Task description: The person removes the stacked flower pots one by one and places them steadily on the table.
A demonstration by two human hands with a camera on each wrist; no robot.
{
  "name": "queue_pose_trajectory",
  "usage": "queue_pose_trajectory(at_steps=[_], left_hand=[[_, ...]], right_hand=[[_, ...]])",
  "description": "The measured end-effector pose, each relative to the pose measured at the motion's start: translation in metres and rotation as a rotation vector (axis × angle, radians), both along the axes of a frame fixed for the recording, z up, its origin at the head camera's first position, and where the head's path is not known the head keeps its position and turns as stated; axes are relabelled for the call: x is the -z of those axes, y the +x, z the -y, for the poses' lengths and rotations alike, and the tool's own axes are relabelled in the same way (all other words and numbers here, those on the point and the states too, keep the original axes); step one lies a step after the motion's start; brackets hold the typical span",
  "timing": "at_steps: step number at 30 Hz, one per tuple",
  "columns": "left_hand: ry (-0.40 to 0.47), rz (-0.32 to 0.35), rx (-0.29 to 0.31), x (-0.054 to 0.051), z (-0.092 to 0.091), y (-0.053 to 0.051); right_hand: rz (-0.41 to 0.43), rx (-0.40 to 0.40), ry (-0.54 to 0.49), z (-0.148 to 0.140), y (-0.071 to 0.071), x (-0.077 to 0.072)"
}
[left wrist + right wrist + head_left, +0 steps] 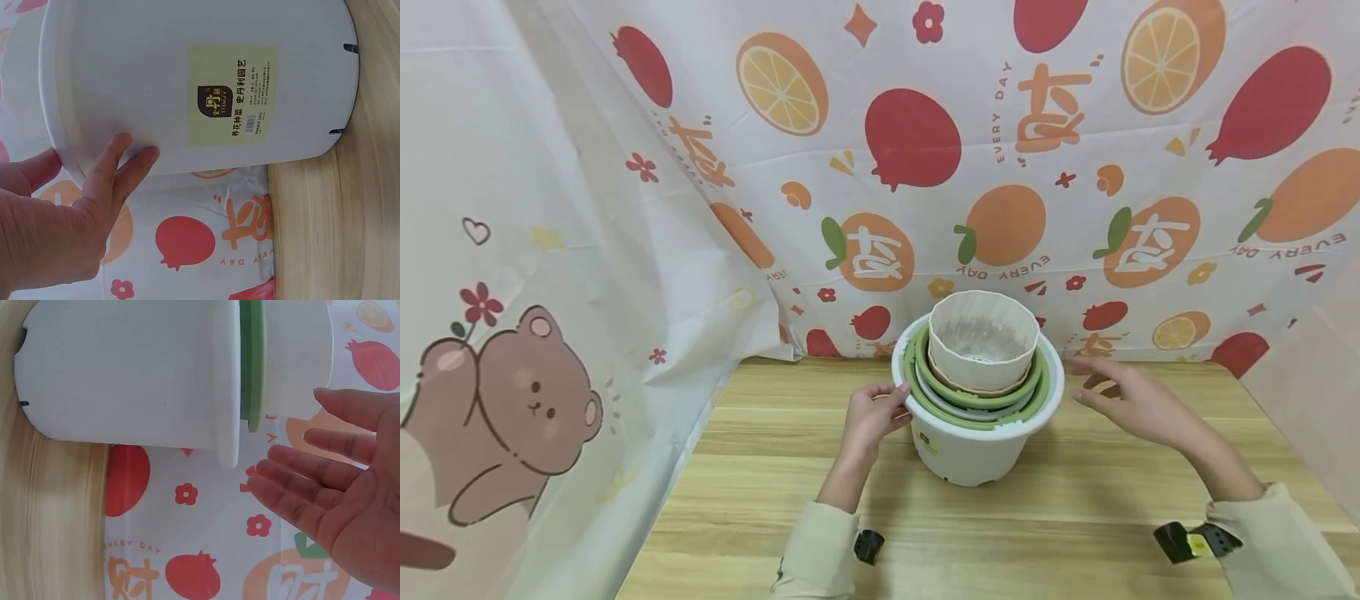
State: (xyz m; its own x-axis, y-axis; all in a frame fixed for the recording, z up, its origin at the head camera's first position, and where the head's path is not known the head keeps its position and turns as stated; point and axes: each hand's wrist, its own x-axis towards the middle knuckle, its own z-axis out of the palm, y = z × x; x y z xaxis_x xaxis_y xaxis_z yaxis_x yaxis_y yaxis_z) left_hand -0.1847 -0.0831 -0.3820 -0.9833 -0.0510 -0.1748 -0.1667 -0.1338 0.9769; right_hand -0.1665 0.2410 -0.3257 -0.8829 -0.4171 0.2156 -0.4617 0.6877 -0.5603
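Observation:
A large white pot (970,454) stands upright on the table with green, grey and cream pots nested inside it; the ribbed cream pot (983,337) is the innermost and rises highest. My left hand (872,417) pinches the white pot's rim at its left side, thumb on top and fingers beneath. In the left wrist view the fingers (115,165) lie against the wall below the rim, near a yellow label (232,94). My right hand (1138,404) hovers just right of the rim, touching nothing, its fingers extended in the right wrist view.
The wooden table (760,492) runs up to a fruit-print cloth (925,233) hanging behind the pots. At the left hangs a pale sheet with a bear print (535,408). Each wrist wears a black strap device, such as the one at the right (1195,543).

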Motion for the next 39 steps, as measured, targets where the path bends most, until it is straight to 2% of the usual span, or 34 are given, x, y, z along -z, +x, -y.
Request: queue_pose_trajectory(at_steps=[5,11,18,21,30,39], left_hand=[[-0.003,0.004,0.007,0.000,0.001,0.000],[-0.015,0.006,0.011,0.000,0.001,0.000],[-0.030,0.003,0.013,0.000,0.002,0.000],[-0.034,0.002,0.013,0.001,0.002,0.000],[-0.024,-0.012,0.008,0.003,0.001,-0.001],[-0.041,-0.003,-0.002,0.003,0.001,-0.001]], right_hand=[[0.020,-0.023,-0.017,0.002,-0.007,-0.009],[0.044,-0.005,-0.025,0.008,-0.014,-0.021],[0.180,0.032,-0.116,0.017,-0.021,-0.030],[0.239,0.044,-0.163,0.021,-0.025,-0.032],[0.342,0.096,-0.254,0.029,-0.031,-0.036],[0.372,0.133,-0.275,0.038,-0.034,-0.038]])
